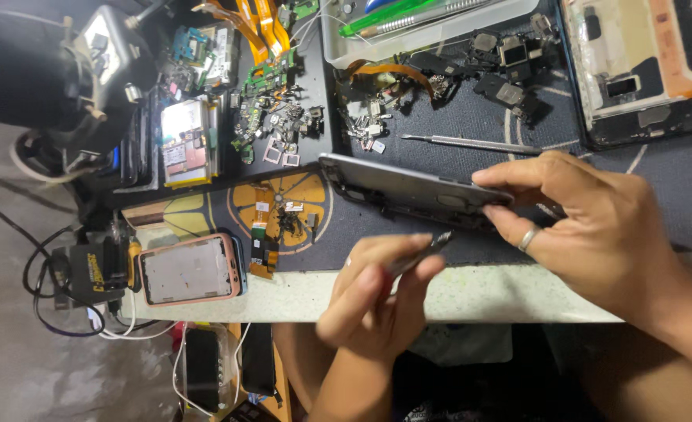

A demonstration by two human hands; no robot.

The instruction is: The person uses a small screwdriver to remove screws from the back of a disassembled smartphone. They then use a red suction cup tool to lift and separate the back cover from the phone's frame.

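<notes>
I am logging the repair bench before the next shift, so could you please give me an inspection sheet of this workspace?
Surface: dark work mat on a pale speckled bench.
Job's things: grey phone body, tilted on edge; thin metal tool.
Clutter: loose small parts, orange flex ribbons, metal spudger, opened phone frame, pink-rimmed phone frame, white tray.
Grippers: right hand pinches the phone body's end; left hand holds the tool near it.
Cables: black and white leads at the bench's left edge.
Surroundings: grey floor.
</notes>
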